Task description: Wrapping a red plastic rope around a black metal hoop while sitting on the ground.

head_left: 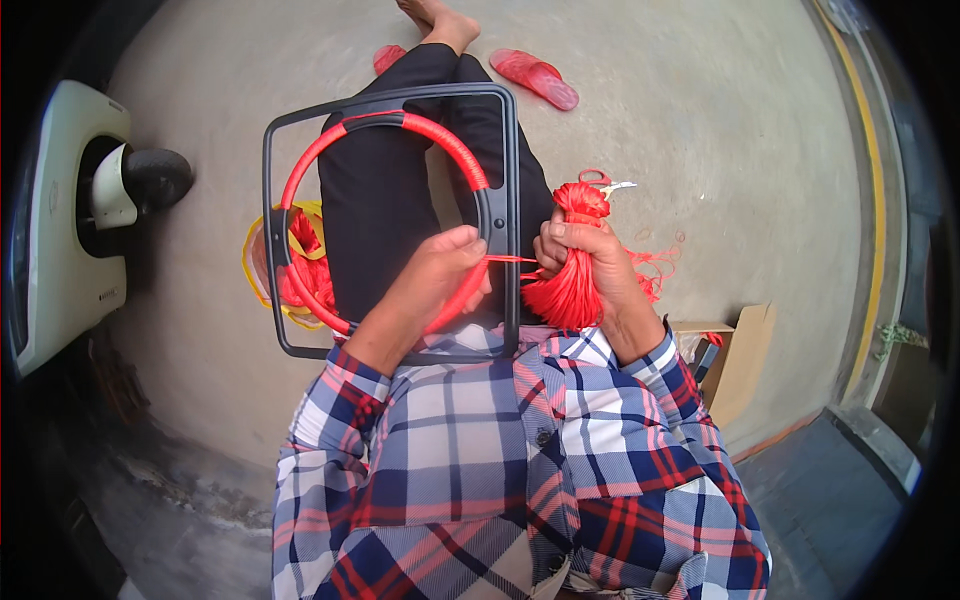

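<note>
A black rectangular frame (512, 200) with rounded corners rests upright against my lap. Inside it sits a ring (448, 143), wrapped in red cord along several stretches, with bare black stretches between. My left hand (440, 270) is closed round the ring's lower right side, thumb on top. From there a short red strand (508, 259) runs taut across the frame's right bar to my right hand (590, 250). That hand grips a thick bundle of red cord (570, 295) by its middle, its strands fanning out below the fingers. The ring's part under my left hand is hidden.
Red-handled scissors (603, 182) lie on the floor beyond the bundle. Loose red cord (655, 268) trails beside my right wrist. Left of my legs is a yellow bag (262, 290) holding red cord. An open cardboard box (740, 365) stands right; a white wheeled vehicle (60, 220), far left. Red slippers (536, 78) lie ahead.
</note>
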`<state>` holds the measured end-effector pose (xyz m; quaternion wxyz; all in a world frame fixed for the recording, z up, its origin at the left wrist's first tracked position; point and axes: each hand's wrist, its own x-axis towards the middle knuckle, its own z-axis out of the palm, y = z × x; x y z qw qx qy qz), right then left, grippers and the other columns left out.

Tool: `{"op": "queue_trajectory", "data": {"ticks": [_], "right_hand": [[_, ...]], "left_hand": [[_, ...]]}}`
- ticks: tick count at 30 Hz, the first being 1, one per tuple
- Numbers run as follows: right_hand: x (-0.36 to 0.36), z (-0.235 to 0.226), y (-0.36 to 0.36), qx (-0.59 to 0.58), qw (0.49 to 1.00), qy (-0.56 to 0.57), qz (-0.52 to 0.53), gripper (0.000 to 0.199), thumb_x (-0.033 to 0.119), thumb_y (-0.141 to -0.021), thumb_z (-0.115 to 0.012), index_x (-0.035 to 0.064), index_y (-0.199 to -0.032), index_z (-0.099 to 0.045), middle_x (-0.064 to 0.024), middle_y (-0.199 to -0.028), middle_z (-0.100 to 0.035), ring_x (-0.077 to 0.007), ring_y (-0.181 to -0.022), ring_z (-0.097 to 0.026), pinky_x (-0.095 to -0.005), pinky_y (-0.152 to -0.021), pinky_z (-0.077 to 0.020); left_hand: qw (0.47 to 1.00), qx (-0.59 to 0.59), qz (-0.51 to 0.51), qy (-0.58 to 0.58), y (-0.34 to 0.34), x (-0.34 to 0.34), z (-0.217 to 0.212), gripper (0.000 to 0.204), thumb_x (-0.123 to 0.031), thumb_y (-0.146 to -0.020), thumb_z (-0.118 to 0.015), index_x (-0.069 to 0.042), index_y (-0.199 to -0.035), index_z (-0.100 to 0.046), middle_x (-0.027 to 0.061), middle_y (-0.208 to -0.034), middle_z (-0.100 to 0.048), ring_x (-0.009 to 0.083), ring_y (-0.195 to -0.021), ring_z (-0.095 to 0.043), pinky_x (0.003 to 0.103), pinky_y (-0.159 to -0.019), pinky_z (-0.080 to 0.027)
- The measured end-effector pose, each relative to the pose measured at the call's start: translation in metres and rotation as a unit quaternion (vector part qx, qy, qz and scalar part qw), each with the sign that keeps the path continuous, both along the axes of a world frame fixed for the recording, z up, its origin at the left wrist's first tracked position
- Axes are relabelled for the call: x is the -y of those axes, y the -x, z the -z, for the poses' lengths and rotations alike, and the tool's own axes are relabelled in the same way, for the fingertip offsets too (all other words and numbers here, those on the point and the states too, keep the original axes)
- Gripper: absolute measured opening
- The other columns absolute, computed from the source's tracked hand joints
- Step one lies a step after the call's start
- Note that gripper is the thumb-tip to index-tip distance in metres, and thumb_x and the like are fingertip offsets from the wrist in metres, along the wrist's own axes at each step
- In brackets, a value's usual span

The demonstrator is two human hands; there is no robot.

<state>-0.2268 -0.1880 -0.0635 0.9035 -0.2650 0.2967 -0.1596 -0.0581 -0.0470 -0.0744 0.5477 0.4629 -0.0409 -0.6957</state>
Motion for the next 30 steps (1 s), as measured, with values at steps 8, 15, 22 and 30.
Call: {"op": "queue_trajectory", "data": {"ticks": [8,15,22,30], "right_hand": [[0.058,0.018,0.071,0.004,1.000,0.005,-0.009,0.024,0.016,-0.094,-0.058,-0.0007,-0.111,-0.059,-0.0233,-0.101,-0.067,-0.0296,-0.086,-0.069,-0.0416,-0.079,-0.0579],[0.142,0.103,0.236,0.004,0.959,0.035,0.282,0.027,0.024,-0.097,-0.056,0.0023,-0.114,-0.057,-0.0156,-0.104,-0.068,-0.0280,-0.085,-0.069,-0.0455,-0.078,-0.0586],[0.159,0.141,0.261,-0.039,0.912,0.028,0.407,0.034,0.031,-0.096,-0.052,0.0013,-0.111,-0.058,-0.0133,-0.107,-0.066,-0.0285,-0.097,-0.065,-0.0463,-0.089,-0.0531],[0.035,-0.017,0.036,-0.084,0.808,0.426,-0.398,0.047,0.032,-0.074,-0.075,0.0060,-0.111,-0.067,-0.0107,-0.096,-0.069,-0.0205,-0.088,-0.066,-0.0343,-0.078,-0.0498]], "left_hand": [[1.000,-0.023,-0.001,-0.009,-0.011,-0.007,0.004,0.013,-0.015,-0.098,-0.052,-0.005,-0.090,-0.048,0.0136,-0.066,-0.062,0.0208,-0.045,-0.056,0.028,-0.042,-0.045],[0.999,-0.033,0.016,-0.010,-0.005,-0.005,-0.005,0.014,-0.016,-0.098,-0.052,-0.005,-0.090,-0.048,0.0142,-0.065,-0.061,0.0201,-0.044,-0.056,0.028,-0.041,-0.045],[1.000,-0.014,-0.002,-0.022,-0.005,-0.001,0.000,0.015,-0.017,-0.098,-0.051,-0.005,-0.090,-0.048,0.0127,-0.064,-0.061,0.0196,-0.043,-0.055,0.027,-0.042,-0.044],[0.995,-0.007,-0.091,0.042,-0.007,-0.007,0.007,0.048,-0.042,-0.102,-0.037,0.001,-0.109,-0.057,0.0131,-0.100,-0.064,0.0201,-0.090,-0.062,0.032,-0.077,-0.052]]}}
